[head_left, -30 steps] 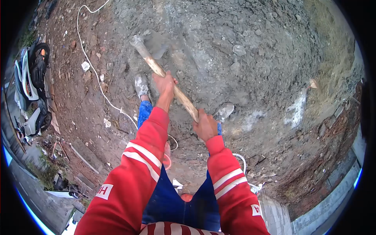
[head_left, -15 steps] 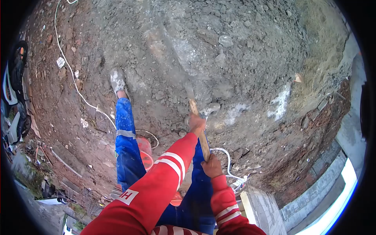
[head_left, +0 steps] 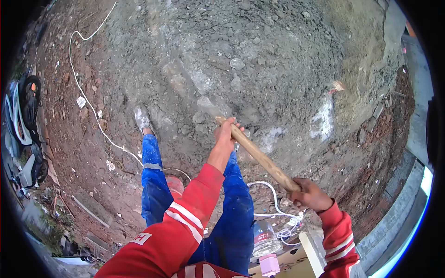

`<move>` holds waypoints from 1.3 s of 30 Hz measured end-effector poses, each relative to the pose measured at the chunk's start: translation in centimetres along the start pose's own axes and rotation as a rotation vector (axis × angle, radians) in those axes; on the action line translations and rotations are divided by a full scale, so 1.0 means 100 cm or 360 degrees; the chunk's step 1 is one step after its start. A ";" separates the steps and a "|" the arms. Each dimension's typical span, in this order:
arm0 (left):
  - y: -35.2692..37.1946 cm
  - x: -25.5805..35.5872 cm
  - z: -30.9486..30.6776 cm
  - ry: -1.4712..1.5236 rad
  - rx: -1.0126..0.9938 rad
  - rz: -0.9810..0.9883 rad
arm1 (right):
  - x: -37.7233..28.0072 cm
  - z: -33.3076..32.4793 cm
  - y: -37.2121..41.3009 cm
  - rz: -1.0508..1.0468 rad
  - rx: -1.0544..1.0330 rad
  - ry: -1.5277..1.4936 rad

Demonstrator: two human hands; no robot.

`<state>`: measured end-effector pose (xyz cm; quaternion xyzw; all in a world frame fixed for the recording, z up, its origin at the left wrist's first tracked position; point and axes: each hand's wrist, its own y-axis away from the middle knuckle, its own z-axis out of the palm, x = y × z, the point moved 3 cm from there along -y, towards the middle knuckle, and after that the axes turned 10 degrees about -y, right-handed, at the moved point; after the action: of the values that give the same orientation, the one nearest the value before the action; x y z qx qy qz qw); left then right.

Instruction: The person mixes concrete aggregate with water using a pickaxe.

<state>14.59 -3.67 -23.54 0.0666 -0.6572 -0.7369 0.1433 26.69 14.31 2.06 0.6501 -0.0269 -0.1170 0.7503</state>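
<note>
Handle (head_left: pixel 262 160) swung aslant | pale brown wood | far end (head_left: pixel 208 106) grey

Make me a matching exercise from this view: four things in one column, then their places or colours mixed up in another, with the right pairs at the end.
Column one
1. Left hand
2. Right hand
3. Trousers
4. Motorbike

Column two
A. Blue
B. Gripping the wooden handle at the end away from the tool head
C. At the picture's left edge
D. Gripping the wooden handle close to the tool head

Right pairs: 1-D, 2-B, 3-A, 4-C
</note>
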 end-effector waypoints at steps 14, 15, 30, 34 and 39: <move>0.127 0.031 0.078 0.0179 -0.0501 0.0452 | 0.060 -0.066 -0.005 -0.0945 0.1114 0.1467; 0.111 0.065 0.048 0.0087 -0.0338 0.0545 | 0.066 -0.030 -0.044 -0.1016 0.1042 0.1250; -0.099 0.125 -0.222 -0.1299 0.0818 0.0528 | 0.104 0.290 -0.294 -0.0773 0.0525 0.0562; -0.035 0.099 -0.190 -0.0944 0.0637 0.0568 | 0.120 0.256 -0.243 -0.0601 0.0468 0.0660; -0.045 0.177 -0.154 -0.0800 0.0572 0.1043 | 0.040 0.260 -0.295 -0.0966 0.0524 0.0676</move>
<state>1.68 -23.16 -28.32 -0.3023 -0.7756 -0.5201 0.1914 21.43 -15.44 -23.40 0.7497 0.3036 -0.1905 0.5563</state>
